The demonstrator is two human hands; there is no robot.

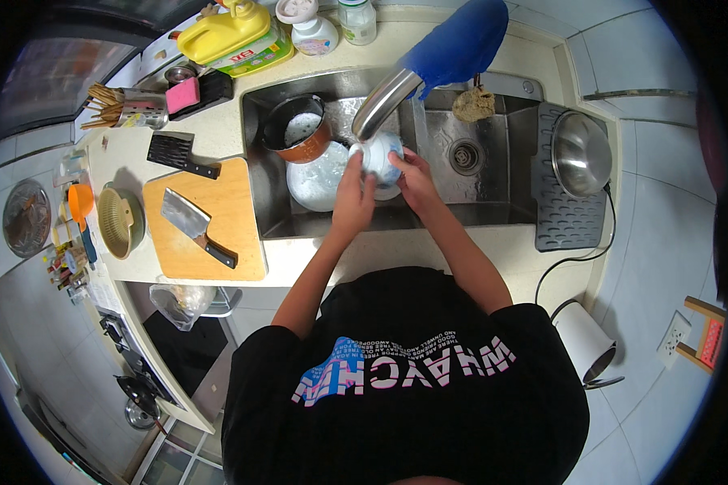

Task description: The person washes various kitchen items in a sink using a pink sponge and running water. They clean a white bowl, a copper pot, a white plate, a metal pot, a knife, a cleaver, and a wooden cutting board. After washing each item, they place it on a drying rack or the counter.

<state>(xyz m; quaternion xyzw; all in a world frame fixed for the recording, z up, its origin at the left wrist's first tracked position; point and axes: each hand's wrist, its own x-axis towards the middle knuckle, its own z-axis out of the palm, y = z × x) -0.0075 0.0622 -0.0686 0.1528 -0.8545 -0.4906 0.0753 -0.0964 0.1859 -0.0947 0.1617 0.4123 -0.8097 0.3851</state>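
Over the double steel sink (299, 230), a small white bowl with a blue pattern (383, 162) is held up between my two hands. My left hand (353, 196) grips its left side, and my right hand (416, 179) is closed round the right rim. The steel faucet (386, 101) arches just above the bowl, partly under a blue cover (461, 44). A thin stream of water shows to the right of the bowl. Beneath and left of my hands lies a large whitish, sudsy dish (311, 179). A brown pot with foam inside (306, 139) sits behind that dish.
A cleaver (188, 217) lies on the wooden cutting board (251, 186), with a black-bladed knife (178, 153) behind it. A yellow jug (230, 36) and a pink sponge (183, 95) stand at the back left. Right are a scrubber (473, 105) and a steel bowl (581, 153) on a grey mat (570, 230).
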